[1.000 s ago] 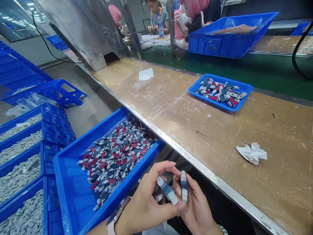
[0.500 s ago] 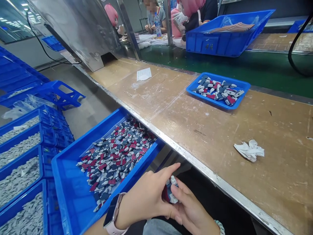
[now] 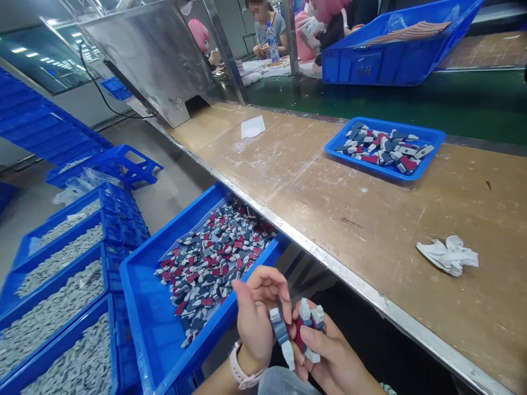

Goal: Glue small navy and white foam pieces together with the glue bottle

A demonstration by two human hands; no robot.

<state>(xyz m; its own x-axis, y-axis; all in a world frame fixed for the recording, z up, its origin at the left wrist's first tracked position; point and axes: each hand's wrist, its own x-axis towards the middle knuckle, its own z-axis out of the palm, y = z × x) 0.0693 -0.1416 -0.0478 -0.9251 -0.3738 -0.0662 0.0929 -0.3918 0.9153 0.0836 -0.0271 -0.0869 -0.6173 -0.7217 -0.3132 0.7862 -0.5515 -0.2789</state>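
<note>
My left hand [image 3: 257, 321], wearing a pink-strapped watch [image 3: 242, 366], pinches a long blue-grey piece with white ends [image 3: 280, 336] between thumb and fingers. My right hand [image 3: 331, 354] grips a small bunch of red, blue and white moulded pieces [image 3: 308, 329], partly hidden by its fingers. Both hands are close together below the table's metal edge [image 3: 329, 263]. Just left of them lies a blue crate [image 3: 138, 307] heaped with similar pieces [image 3: 214, 263].
A small blue tray of pieces [image 3: 411, 130] and a crumpled white cloth [image 3: 450, 255] lie on the worn brown table [image 3: 349, 208], near a paper slip [image 3: 253, 127]. Blue crates of grey-white parts [image 3: 61, 285] stand left. A co-worker [image 3: 267, 27] sits beyond a steel hood [image 3: 156, 60].
My hands have opened apart from the curled grip of half a second ago. The pieces now show between them, a red one included. The whole view has shifted slightly.
</note>
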